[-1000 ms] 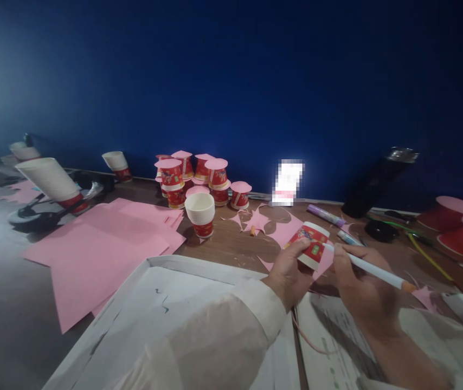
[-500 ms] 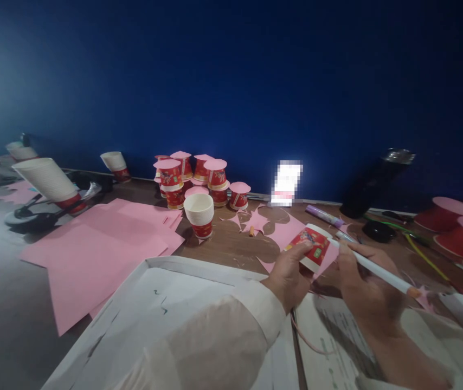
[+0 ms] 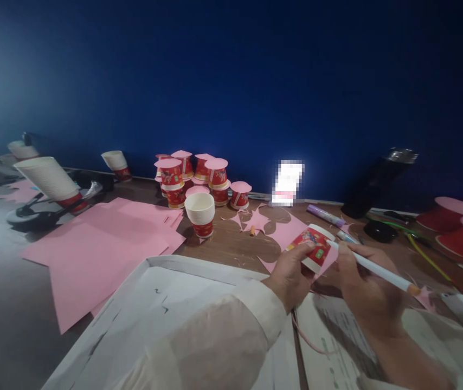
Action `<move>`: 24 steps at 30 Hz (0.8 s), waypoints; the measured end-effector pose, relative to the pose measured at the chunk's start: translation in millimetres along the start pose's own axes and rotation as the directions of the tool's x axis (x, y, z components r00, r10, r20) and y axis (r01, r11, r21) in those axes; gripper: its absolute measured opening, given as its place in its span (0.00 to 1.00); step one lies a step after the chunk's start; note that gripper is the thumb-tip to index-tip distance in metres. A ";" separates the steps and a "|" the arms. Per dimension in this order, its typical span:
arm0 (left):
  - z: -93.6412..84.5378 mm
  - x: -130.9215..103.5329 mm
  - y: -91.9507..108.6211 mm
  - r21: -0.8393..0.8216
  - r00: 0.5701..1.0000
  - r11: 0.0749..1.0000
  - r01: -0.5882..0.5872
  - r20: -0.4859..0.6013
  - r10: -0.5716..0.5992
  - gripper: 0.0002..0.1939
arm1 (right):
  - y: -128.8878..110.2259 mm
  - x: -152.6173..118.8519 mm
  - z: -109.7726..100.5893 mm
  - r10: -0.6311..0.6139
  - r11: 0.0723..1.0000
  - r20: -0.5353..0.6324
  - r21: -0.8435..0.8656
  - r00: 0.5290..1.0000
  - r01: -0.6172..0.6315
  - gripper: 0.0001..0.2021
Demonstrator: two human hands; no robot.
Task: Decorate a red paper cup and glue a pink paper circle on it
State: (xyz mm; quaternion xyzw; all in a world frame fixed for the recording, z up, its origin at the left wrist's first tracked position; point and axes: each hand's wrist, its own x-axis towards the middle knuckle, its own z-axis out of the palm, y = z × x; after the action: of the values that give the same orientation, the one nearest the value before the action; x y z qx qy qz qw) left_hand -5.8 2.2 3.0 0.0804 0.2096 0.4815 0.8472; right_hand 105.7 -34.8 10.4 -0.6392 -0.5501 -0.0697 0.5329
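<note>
A red-and-white paper cup [image 3: 313,244] with a printed picture lies tilted in my left hand [image 3: 290,276], whose fingers are closed around it. My right hand [image 3: 372,287] grips a white marker pen [image 3: 384,273] with an orange end. The pen's tip is at the cup's side near its right edge; whether it touches the surface I cannot tell. Under and behind the cup lies a pink paper offcut [image 3: 286,233] with curved cuts. A small orange cap [image 3: 252,231] rests on the table among pink scraps.
Left of my hands stand a stack of paper cups [image 3: 199,211] and cups topped with pink discs [image 3: 171,176]. Pink sheets [image 3: 105,233] lie farther left. A white box lid [image 3: 162,303] is under my left forearm. A purple tube [image 3: 325,215] and a dark bottle [image 3: 372,179] are behind.
</note>
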 end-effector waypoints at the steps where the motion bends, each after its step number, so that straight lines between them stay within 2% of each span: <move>1: 0.3 -0.4 0.1 -0.004 1.000 1.000 -0.002 -0.003 0.002 0.14 | 0.1 -0.2 -0.2 0.015 1.000 0.013 0.007 1.000 -0.016 0.12; 4: 0.9 -1.1 0.4 -0.003 1.000 1.000 -0.012 0.013 0.012 0.13 | 0.5 -1.0 -0.9 0.045 0.999 0.090 0.022 0.995 -0.047 0.13; 10: -0.6 0.6 0.8 0.003 1.000 1.000 0.001 0.015 -0.001 0.13 | -1.4 -1.8 1.5 -0.002 1.000 -0.036 -0.025 0.999 0.001 0.11; 19: 3.6 -3.5 4.0 0.006 1.000 1.000 0.020 -0.017 -0.020 0.11 | -4.4 -3.9 3.3 0.089 0.996 0.013 0.007 0.996 -0.089 0.14; 24: 0.3 -1.1 0.6 0.016 1.000 1.000 -0.009 0.022 0.008 0.14 | -6.3 -4.0 2.6 0.004 1.000 -0.030 -0.008 1.000 -0.004 0.13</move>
State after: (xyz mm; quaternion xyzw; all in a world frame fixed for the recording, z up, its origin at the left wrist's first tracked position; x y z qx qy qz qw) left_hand -6.7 1.5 3.7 0.0932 0.2037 0.4826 0.8467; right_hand 98.0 -36.4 10.4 -0.6413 -0.5404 -0.0802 0.5388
